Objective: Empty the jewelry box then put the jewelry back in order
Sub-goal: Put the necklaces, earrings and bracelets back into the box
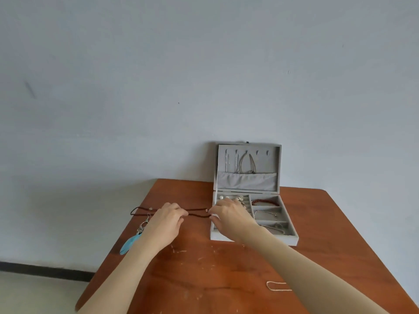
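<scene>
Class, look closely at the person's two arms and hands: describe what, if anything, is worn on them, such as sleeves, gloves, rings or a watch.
Both arms are bare as far as the frame shows, with no sleeves visible. The left hand and right hand wear no gloves. No watch, bracelet or ring is visible on either.

Right hand (229,217) hides box's (288,240) left slots; earrings (223,197) too small.

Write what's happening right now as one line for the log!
left hand: pinches dark beaded necklace | right hand: pinches its other end | grey velvet jewelry box: open, partly filled | turquoise feather earring: on wooden table
</scene>
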